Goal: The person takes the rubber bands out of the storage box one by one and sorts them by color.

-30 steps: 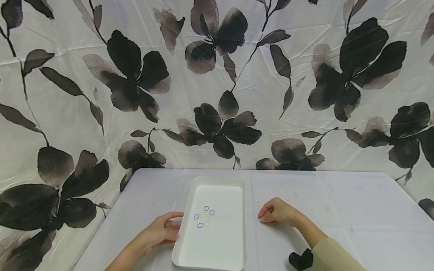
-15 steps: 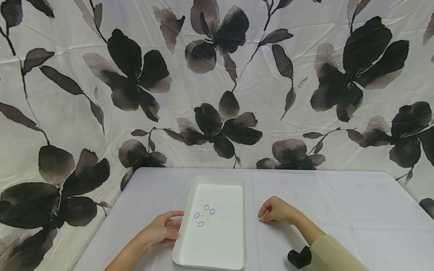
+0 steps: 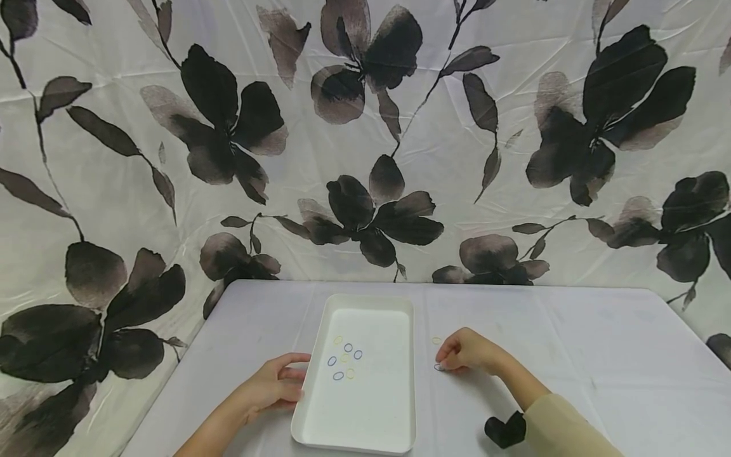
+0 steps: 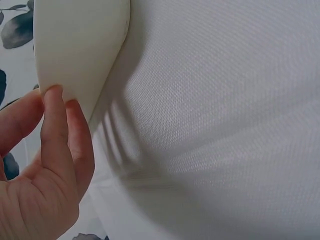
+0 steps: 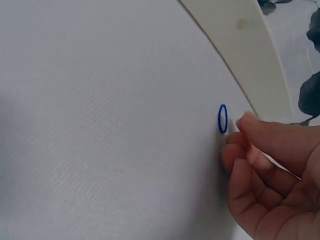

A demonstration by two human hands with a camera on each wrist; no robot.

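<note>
A white tray (image 3: 365,419) lies lengthwise on the table. My left hand (image 3: 271,385) is at its left side; in the left wrist view the fingertips (image 4: 54,91) touch the tray's edge. Several thin blue and yellow loops lie inside, among them a blue loop (image 3: 339,376) and a yellow loop (image 3: 338,341). To the right of the tray, my right hand (image 3: 471,352) is low over the cloth, fingers curled and thumb close to the index finger. Another blue loop (image 5: 223,119) shows whole right at its fingertips; I cannot tell whether they grip it.
A single yellow loop (image 3: 436,341) lies on the white tablecloth (image 3: 571,355) just beyond the right hand. Beside the right sleeve (image 3: 562,422) is a black heart-shaped thing (image 3: 505,430). A floral curtain (image 3: 365,139) hangs behind the table.
The blue loop at my right fingertips shows more fully now, and those fingers have shifted slightly. My left hand keeps its place on the tray; the whole view has drifted a little.
</note>
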